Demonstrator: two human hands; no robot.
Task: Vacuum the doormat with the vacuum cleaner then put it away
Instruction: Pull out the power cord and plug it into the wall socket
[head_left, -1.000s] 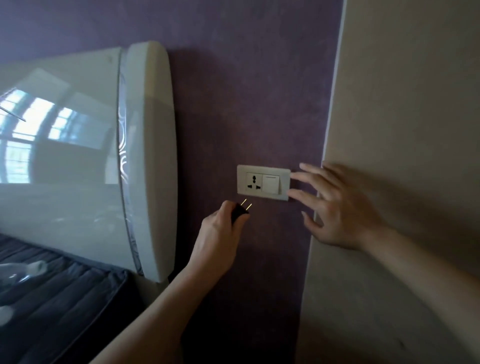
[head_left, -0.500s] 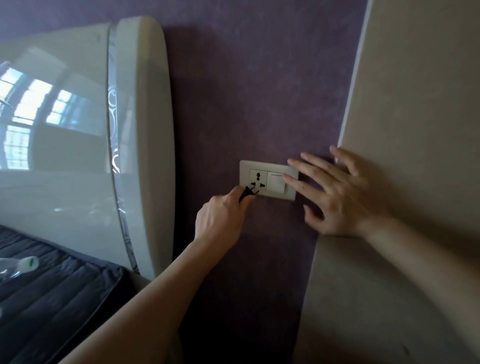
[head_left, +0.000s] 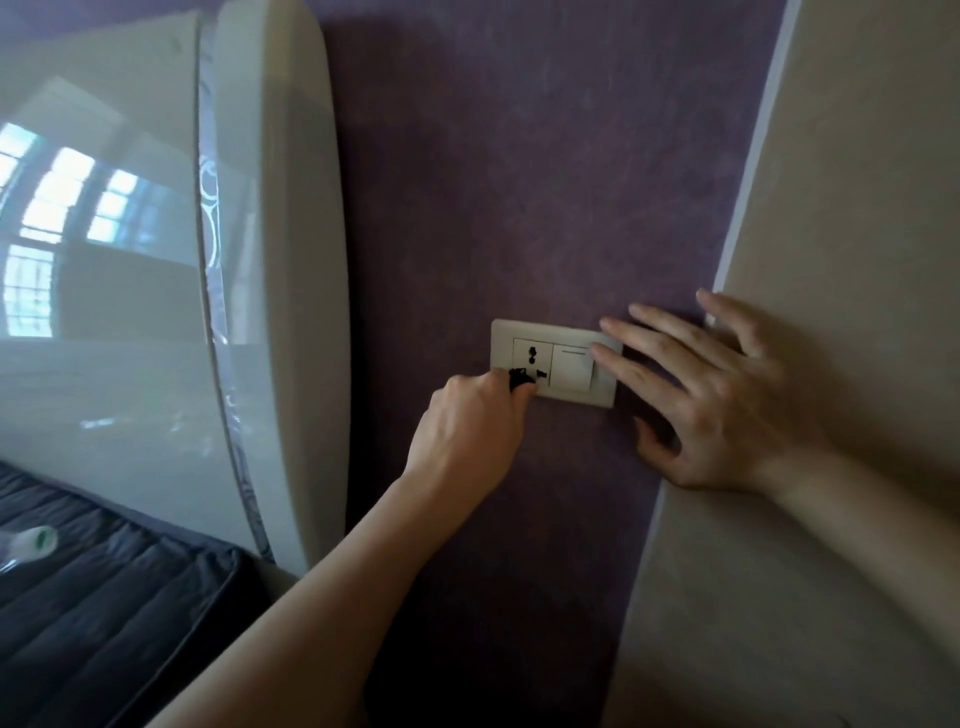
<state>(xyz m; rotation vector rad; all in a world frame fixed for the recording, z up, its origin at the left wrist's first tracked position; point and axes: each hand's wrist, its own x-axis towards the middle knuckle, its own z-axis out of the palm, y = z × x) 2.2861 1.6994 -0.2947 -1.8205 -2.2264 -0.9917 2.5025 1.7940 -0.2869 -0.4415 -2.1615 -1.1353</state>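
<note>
As left hand (head_left: 467, 431) pinches plug (head_left: 519, 378), straight-fingered right hand (head_left: 727, 410) touches switch (head_left: 571, 368).

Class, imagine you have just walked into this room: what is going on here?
A person is plugging something in. The left hand pinches a small black plug against the lower slots of the wall socket; whether its pins are fully in cannot be told. The right hand lies open on the purple wall, fingertips at the switch beside the socket. A glossy headboard stands to the left.
</note>
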